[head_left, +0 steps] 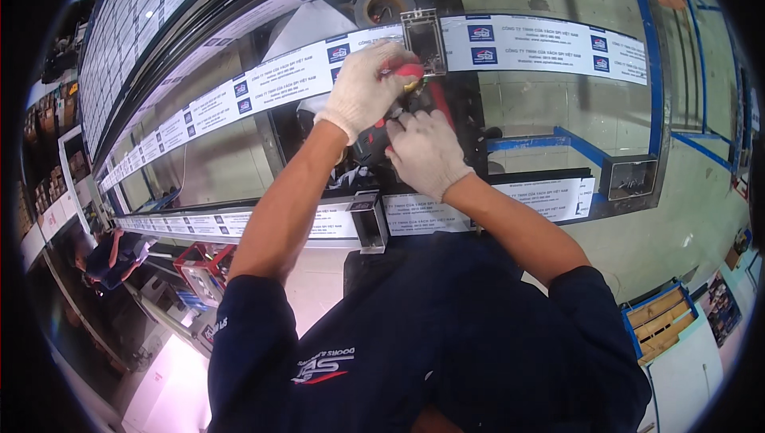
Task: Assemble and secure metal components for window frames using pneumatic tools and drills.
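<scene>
My left hand [365, 86], in a whitish knit glove, is closed around a rounded red piece [408, 71] with a bit of yellow on it, over the film-covered crossbar [542, 44]. My right hand [430, 150], gloved too, sits just below and to the right. Its fingers are bent together toward the left hand, and what they pinch is too small to make out. Under and between both hands lies a dark grey and red power tool [370, 148], partly hidden. A small open rectangular metal box [424, 44] stands on the crossbar right beside the left hand.
A tape roll [385, 9] lies beyond the crossbar. Another metal box [369, 222] is on the near bar [430, 214], and a dark box-shaped end [632, 178] is at right. Blue framing [660, 74] borders the bench. Long wrapped profiles [175, 43] are stacked at left. Another person [111, 262] is farther left.
</scene>
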The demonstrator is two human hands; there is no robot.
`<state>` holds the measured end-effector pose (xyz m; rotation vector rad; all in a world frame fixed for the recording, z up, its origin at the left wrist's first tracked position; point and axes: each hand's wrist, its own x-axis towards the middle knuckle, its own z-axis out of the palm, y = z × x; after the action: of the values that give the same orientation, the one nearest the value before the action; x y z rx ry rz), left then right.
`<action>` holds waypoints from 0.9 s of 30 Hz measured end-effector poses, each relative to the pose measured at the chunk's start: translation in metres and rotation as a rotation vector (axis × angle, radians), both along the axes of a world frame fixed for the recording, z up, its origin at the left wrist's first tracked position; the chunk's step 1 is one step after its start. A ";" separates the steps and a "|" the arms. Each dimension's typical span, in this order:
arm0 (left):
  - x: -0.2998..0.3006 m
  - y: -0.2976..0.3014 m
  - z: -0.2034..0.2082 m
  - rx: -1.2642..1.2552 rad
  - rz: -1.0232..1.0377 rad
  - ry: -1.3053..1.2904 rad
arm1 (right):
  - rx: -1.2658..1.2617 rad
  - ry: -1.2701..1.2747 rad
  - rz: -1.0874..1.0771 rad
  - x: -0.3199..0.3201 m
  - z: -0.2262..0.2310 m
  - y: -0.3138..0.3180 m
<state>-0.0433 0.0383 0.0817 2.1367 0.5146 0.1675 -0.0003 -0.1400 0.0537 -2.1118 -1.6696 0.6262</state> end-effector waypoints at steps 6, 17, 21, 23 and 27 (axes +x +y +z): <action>0.009 -0.007 0.008 0.076 -0.060 0.061 | 0.056 -0.249 0.113 -0.017 -0.018 0.015; 0.001 -0.013 -0.002 -0.080 0.101 0.054 | -0.170 -0.134 0.076 -0.067 -0.099 0.050; -0.002 -0.014 -0.014 -0.093 0.060 -0.017 | 0.101 0.024 -0.178 -0.084 -0.171 0.052; -0.019 -0.019 -0.008 -0.069 0.137 -0.067 | 0.300 -0.188 -0.202 -0.077 -0.169 0.049; -0.077 -0.006 -0.011 0.078 0.429 -0.234 | -0.469 -0.381 0.320 -0.062 -0.083 0.065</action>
<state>-0.1202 0.0325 0.0708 2.0201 0.8310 0.6783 -0.0623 -0.0745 -0.0292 -2.4178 -2.2854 0.8146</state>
